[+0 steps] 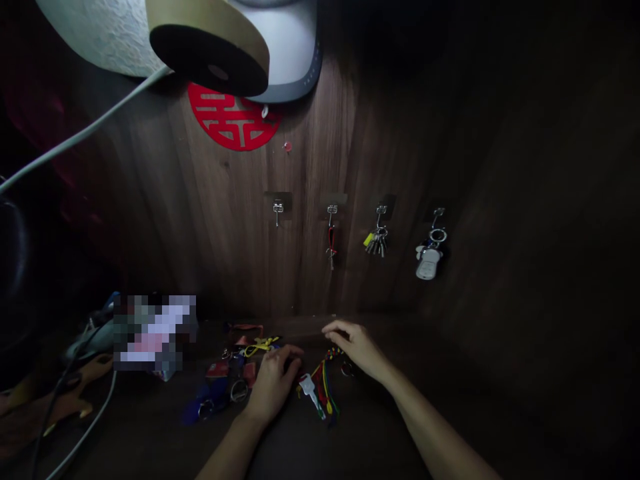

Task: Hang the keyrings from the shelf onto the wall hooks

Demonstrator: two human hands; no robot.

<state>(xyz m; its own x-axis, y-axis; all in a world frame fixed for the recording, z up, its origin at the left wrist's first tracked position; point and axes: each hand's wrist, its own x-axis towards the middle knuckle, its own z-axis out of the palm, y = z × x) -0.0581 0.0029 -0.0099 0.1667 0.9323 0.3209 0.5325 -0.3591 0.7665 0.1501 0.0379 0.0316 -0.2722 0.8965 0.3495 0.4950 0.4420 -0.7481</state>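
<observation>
My left hand (277, 379) rests over the dark shelf at the right side of a pile of keyrings, its thumb and fingers apart. A yellow cord (261, 345) lies just beyond it. Right of that hand are a silver key (311, 391) and a braided keychain with colourful tassels (325, 390). My right hand (359, 345) hovers above the keychain's braided end with fingers stretched leftward, seemingly holding nothing. A metal ring (347, 369) lies under its wrist. Left of my left hand, the pile includes a red tag (217, 369), a split ring (239, 391) and a blue fob (206, 402).
On the wooden back panel, a bare hook (278, 212) hangs left of a red-corded key (331, 252), a key bunch (379, 243) and a white figure keyring (428, 259). A lamp (207, 47) juts out above. Cables (93, 130) and a blurred box (155, 337) occupy the left.
</observation>
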